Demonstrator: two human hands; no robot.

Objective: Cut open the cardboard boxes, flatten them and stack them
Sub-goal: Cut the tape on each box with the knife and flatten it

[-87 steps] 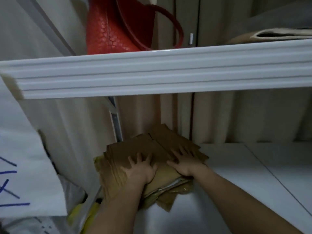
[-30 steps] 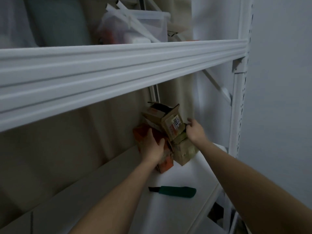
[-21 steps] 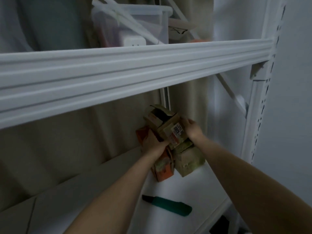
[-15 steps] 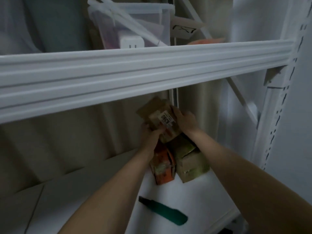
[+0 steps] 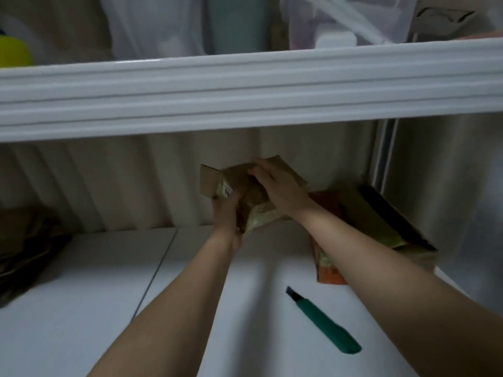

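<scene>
Gripping a small cardboard box (image 5: pixel 245 191) from both sides, the person holds it up above the white shelf (image 5: pixel 81 308), close to the ribbed beige back wall (image 5: pixel 122 186). The left hand (image 5: pixel 227 213) clasps the box from below and from its left side, fingers curled round the edge beside a white label (image 5: pixel 227 191) with dark print. The right hand (image 5: pixel 277 186) lies over the top of the box, fingers bent onto the cardboard. One flap (image 5: pixel 208 180) sticks out at the left end of the box.

Just right of the right forearm, an orange box (image 5: pixel 329 270) and a brown cardboard box (image 5: pixel 381 227) stand together on the shelf. A green utility knife (image 5: pixel 324 321) lies on the shelf in front of them, apart from both hands, its dark blade end pointing toward the boxes. At the far left a dim pile of flattened cardboard (image 5: pixel 24 248) rests on the shelf. A white shelf beam (image 5: pixel 245 88) crosses overhead, with a clear plastic tub (image 5: pixel 345 20) above it.
</scene>
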